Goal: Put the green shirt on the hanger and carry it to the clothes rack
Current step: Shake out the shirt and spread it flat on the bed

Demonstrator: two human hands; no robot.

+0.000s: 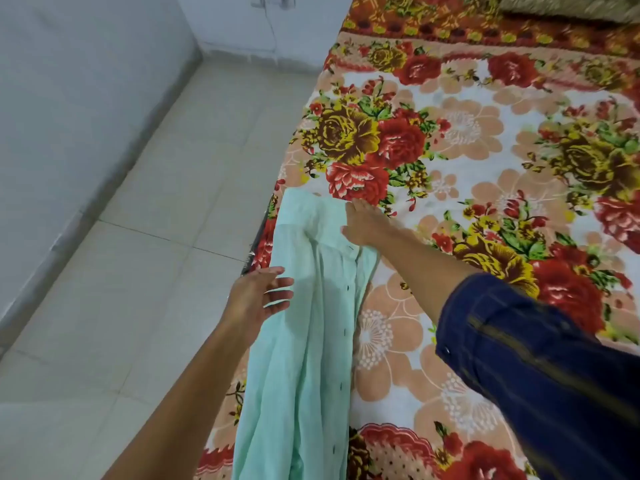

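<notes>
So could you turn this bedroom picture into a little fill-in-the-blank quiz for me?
1. The green shirt lies along the edge of the ____.
2. The right hand rests near the shirt's ____ end.
3. The left hand hovers with its fingers ____.
4. The blanket has a pattern of ____.

Missing words: bed; collar; open; flowers

no readable text, labels, brands or nos. anywhere: nothing on the green shirt (311, 323), the floral bedspread (485, 150) or the dark blue sleeve (536, 375).
</notes>
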